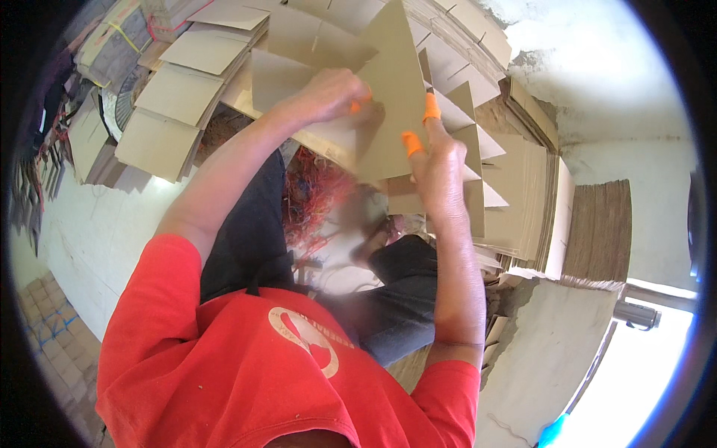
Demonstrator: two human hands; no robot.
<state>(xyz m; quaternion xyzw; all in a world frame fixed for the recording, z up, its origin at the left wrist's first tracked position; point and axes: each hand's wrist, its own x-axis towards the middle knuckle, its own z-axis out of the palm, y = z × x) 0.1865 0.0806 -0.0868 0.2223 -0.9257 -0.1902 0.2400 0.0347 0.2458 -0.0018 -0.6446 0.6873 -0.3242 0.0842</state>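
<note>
My left hand is closed, its fingers curled against blurred brown cardboard; orange covers show on its fingertips. Just right of it, a tall cardboard sheet stands tilted among crossing panels. My right hand, with orange covers on thumb and forefinger, grips a cardboard divider grid at its near right side. The thumb lies on the near side of the tall sheet and the forefinger lies along its right edge. Other fingers of this hand are hidden. More upright panels stand beyond and left of my left hand.
Overlapping stacks of slotted cardboard sheets lie to the left. Further stacks rise at the right, near a wall. A tangle of red strings lies on the floor between my legs. Bright light enters at lower right.
</note>
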